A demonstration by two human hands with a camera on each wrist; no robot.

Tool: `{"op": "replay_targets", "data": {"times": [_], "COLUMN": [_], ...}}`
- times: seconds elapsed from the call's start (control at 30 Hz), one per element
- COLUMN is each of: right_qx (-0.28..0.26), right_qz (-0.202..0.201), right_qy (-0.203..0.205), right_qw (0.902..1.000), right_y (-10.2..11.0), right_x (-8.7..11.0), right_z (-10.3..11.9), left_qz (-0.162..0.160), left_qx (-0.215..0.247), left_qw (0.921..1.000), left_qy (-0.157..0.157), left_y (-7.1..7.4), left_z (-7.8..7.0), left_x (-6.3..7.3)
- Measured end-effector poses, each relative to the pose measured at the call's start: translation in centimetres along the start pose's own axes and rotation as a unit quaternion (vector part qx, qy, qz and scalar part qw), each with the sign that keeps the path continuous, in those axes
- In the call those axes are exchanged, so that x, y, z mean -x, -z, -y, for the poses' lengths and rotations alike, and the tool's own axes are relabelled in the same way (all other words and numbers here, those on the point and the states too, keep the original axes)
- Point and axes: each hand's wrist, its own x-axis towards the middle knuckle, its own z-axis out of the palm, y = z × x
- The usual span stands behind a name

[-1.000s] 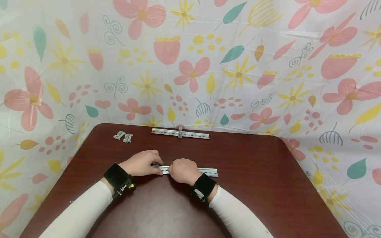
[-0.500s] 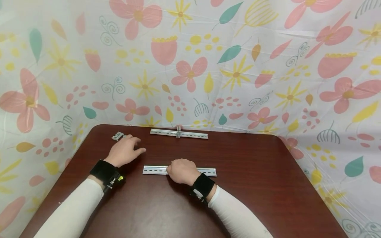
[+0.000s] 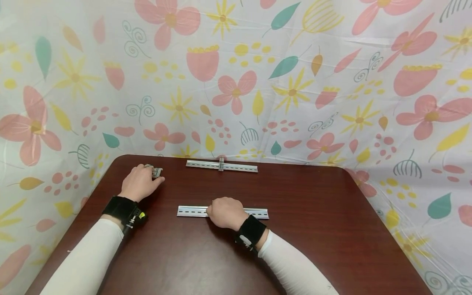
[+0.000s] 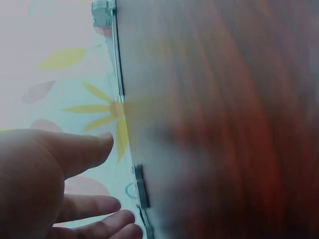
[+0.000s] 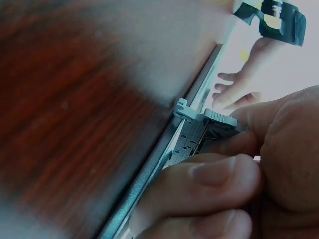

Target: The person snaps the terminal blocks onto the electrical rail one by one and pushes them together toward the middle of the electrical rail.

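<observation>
Left hand (image 3: 139, 183) has shifted toward nine o'clock, partly covering the loose grey clips (image 3: 157, 172); its fingers lie apart, holding nothing, contact unclear. At four o'clock from it, the right hand (image 3: 225, 212) pinches a grey block (image 5: 221, 118) against the near rail (image 3: 191, 209). Whether that block is latched I cannot tell; a slackened pinch could tip it off, while careless fingertips could scatter the clips.

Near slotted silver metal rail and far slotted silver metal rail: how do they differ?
The near rail has the right hand over its middle, holding a ribbed grey plastic block at it; the far rail has no hand on it and bears a grey crosspiece.
The near rail lies closer to the person; the far rail lies by the dark brown table's back edge.
Both are long and straight, with dark slots.
</observation>
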Motion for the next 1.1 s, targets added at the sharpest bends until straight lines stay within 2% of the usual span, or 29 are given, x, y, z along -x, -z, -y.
{"op": "replay_targets", "data": {"times": [0.17, 0.5, 0.8, 1.1], "right_qx": [0.0, 0.001, 0.0, -0.003], "right_qz": [-0.002, 0.001, 0.002, 0.002], "right_qy": [0.003, 0.007, 0.007, 0.0], "right_qw": [1.0, 1.0, 1.0, 1.0], "right_y": [0.0, -0.1, -0.2, 0.0], "right_x": [0.1, 0.0, -0.1, 0.0], "right_z": [0.0, -0.1, 0.0, -0.1], "left_qz": [0.021, 0.045, 0.038, 0.03], "left_qx": [-0.006, -0.015, -0.021, -0.025], "left_qw": [0.9997, 0.9983, 0.9982, 0.9986], "left_qy": [0.011, 0.034, 0.042, 0.035], "left_y": [0.3, 0.4, 0.1, -0.3], "left_z": [0.4, 0.2, 0.0, 0.5], "left_x": [-0.3, -0.8, -1.1, -1.5]}}
